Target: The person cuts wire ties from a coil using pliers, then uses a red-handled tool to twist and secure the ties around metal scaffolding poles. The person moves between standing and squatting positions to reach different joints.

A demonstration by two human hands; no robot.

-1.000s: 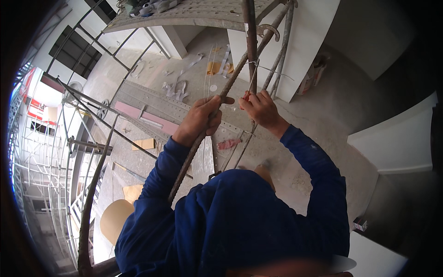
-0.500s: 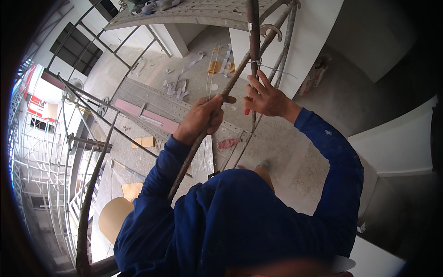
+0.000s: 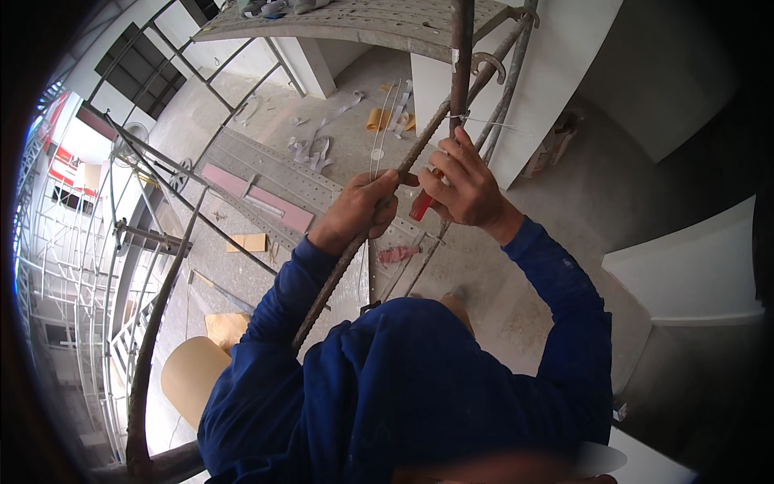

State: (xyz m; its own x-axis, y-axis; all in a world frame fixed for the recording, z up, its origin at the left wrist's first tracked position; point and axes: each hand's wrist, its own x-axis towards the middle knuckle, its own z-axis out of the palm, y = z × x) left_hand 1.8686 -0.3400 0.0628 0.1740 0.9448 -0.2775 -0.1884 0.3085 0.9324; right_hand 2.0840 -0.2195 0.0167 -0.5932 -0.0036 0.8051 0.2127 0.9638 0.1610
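Observation:
My left hand (image 3: pixel 359 211) is wrapped round a ribbed steel bar (image 3: pixel 326 296) that slants up to the right. Thin wire strands (image 3: pixel 385 129) rise from beside its thumb. Where the bar nears an upright metal pole (image 3: pixel 460 68), a thin wire tie (image 3: pixel 459 117) circles the pole, one end sticking out to the right. Just below that tie, my right hand (image 3: pixel 472 184) is closed with its index finger up against the pole. From under its curled fingers shows the red handle (image 3: pixel 420 207) of a tool; the tool's other end is hidden.
A perforated metal platform (image 3: pixel 355 26) spans the top, with a curved hook (image 3: pixel 493 64) at its right. Long perforated planks (image 3: pixel 266 181), a pink strip (image 3: pixel 222 184) and scraps lie on the floor below. Scaffold tubes (image 3: pixel 153 331) stand at the left, a white wall (image 3: pixel 556 56) at the right.
My right hand has drawn down and curled its fingers more tightly, showing more of the red handle. My left hand keeps its hold on the bar. The whole view has shifted slightly.

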